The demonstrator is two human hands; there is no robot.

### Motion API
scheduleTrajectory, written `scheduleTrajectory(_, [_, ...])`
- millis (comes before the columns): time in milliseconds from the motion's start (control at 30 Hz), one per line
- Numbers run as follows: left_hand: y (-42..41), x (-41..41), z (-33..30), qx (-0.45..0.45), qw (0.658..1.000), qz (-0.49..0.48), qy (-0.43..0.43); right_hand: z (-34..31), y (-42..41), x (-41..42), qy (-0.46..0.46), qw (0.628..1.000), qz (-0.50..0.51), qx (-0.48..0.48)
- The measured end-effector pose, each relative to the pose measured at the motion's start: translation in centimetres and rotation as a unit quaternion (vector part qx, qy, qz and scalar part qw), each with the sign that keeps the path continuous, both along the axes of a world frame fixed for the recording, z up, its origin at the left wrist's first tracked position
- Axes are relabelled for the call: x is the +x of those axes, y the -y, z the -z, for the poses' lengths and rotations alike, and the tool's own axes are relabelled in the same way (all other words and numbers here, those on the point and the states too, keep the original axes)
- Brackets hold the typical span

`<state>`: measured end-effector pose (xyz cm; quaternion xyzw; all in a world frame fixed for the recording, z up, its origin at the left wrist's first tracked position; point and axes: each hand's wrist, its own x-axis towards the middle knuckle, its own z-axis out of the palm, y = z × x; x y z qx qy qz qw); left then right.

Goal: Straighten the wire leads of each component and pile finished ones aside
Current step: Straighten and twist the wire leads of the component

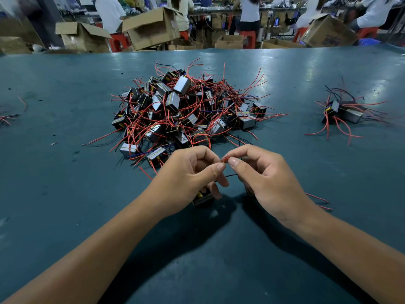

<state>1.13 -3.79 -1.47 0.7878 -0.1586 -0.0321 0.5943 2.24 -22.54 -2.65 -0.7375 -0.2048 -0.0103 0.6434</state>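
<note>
A big heap of small transformer components (184,110) with tangled red and black leads lies mid-table. Just in front of it, my left hand (188,178) and my right hand (263,178) meet fingertip to fingertip. Both pinch a red wire lead (225,159) between thumb and forefinger. Under my left hand sits the component (202,199) that the lead belongs to, mostly hidden by the fingers. A thin black lead (230,175) runs between the two hands. A small pile of components (344,113) lies at the right.
The teal table top (65,172) stretches wide around the heap. Loose red wires (317,200) lie right of my right wrist, and a few wires (8,117) sit at the left edge. Open cardboard boxes (151,27) and seated people are beyond the far edge.
</note>
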Motion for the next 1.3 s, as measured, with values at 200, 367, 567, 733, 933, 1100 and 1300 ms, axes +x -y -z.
scheduleTrajectory(200, [0.13, -0.15, -0.08, 0.003, 1.0, -0.001, -0.006, -0.15, 0.14, -0.14, 0.013, 1.0, 0.013, 0.006])
scheduleTrajectory(367, [0.37, -0.17, -0.04, 0.002, 1.0, -0.004, -0.005, -0.19, 0.06, -0.13, 0.024, 0.999, 0.03, 0.005])
scheduleTrajectory(567, [0.57, -0.15, 0.12, -0.025, 1.0, -0.011, -0.015, -0.22, -0.03, -0.19, 0.024, 0.999, 0.035, 0.003])
scheduleTrajectory(733, [0.56, -0.08, 0.25, -0.036, 0.999, -0.002, -0.014, -0.03, 0.04, 0.09, 0.018, 0.999, 0.028, 0.013])
scheduleTrajectory(933, [0.5, -0.17, 0.29, -0.03, 1.0, 0.001, -0.004, 0.32, 0.0, 0.53, -0.003, 0.999, 0.018, 0.026])
scheduleTrajectory(1100, [0.57, -0.3, 0.24, -0.027, 1.0, 0.012, -0.01, 0.23, 0.04, 0.47, 0.001, 1.0, 0.018, 0.014])
scheduleTrajectory(1300, [0.08, -0.3, -0.37, 0.073, 0.988, -0.051, 0.123, 0.03, 0.09, 0.32, 0.017, 1.0, 0.004, -0.007])
